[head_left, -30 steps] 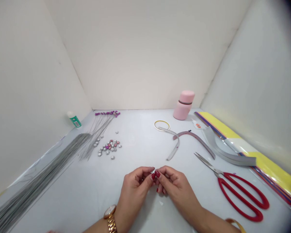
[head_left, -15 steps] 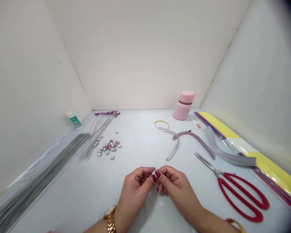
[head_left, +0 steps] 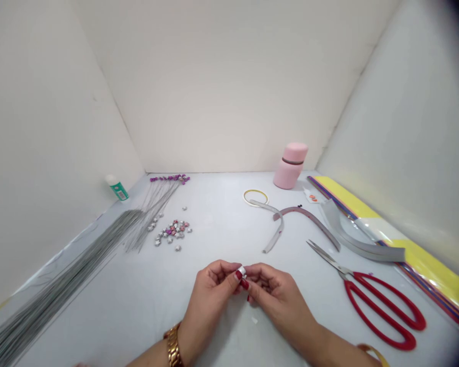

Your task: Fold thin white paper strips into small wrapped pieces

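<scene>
My left hand (head_left: 214, 293) and my right hand (head_left: 275, 295) meet at the front middle of the white table (head_left: 222, 224). Their thumbs and forefingers pinch a tiny silvery folded paper piece (head_left: 242, 270) between them, just above the surface. A gold watch strap circles my left wrist. A small pile of silver and pink paper stars (head_left: 173, 230) lies to the far left of my hands. Curved paper strips (head_left: 283, 224) lie beyond my right hand.
Red-handled scissors (head_left: 382, 306) lie at the right. A pink bottle (head_left: 289, 165) stands at the back. Thin wires (head_left: 61, 285) run along the left, some tipped with purple stars (head_left: 170, 179). A green-labelled glue bottle (head_left: 117, 187) leans at the left wall. Coloured paper sheets (head_left: 424, 260) line the right wall.
My left thumb has shifted up over the small piece and my left wrist has turned slightly. Everything on the table stays where it was.
</scene>
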Available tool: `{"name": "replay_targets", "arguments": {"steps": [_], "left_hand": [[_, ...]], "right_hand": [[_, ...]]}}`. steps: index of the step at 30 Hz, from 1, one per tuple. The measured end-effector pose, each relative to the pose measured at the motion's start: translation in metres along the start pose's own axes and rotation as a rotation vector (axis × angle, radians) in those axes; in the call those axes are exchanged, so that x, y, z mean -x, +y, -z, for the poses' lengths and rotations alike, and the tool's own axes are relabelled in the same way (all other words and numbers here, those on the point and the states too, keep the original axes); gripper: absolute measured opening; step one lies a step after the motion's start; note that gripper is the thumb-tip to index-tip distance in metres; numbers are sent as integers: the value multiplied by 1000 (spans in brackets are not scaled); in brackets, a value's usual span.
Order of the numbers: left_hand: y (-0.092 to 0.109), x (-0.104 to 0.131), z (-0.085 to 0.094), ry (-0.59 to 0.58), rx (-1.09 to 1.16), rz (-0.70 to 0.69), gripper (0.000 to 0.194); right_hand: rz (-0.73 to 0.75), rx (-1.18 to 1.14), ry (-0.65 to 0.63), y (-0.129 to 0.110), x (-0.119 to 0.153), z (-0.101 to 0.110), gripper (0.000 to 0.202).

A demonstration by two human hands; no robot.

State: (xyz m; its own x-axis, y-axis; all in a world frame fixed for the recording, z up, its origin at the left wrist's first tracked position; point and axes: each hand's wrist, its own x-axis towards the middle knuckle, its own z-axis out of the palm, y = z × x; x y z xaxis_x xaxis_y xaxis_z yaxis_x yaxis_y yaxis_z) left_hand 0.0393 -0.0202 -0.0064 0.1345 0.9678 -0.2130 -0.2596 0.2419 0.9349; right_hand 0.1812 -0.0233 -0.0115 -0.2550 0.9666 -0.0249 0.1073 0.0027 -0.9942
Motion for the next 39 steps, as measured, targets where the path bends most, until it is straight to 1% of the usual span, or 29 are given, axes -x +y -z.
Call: {"name": "replay_targets", "arguments": {"steps": [5,8,11,14,19,22,24,29,33,39], "left_hand": [[3,2,-2,12,-15,34,10],[7,3,-2,-3,-7,55,11],[8,2,-1,-31,6,66,13],[5,0,1,-64,-1,39,15],[0,0,4,-67,-7,-1,22],[1,1,3,-91,-23,-16,19],[3,2,2,-86,-20,-28,17],[5,4,-1,-80,7,-30,20],[4,5,-1,-61,-17,-63,16],[2,5,0,-61,-30,-78,18]], "right_hand": [[125,249,31,-5,2,4,15],[166,319,21,-7,2,5,16],[142,299,19,-8,0,7,18],[128,283,17,-7,-1,8,19],[114,248,-4,-6,-2,8,20],[109,227,-29,-6,-2,7,22],[102,211,-34,-6,-2,6,22],[86,182,-16,-6,-2,7,22],[65,173,-20,-6,-2,6,23],[76,181,16,-4,-1,5,17]]}}
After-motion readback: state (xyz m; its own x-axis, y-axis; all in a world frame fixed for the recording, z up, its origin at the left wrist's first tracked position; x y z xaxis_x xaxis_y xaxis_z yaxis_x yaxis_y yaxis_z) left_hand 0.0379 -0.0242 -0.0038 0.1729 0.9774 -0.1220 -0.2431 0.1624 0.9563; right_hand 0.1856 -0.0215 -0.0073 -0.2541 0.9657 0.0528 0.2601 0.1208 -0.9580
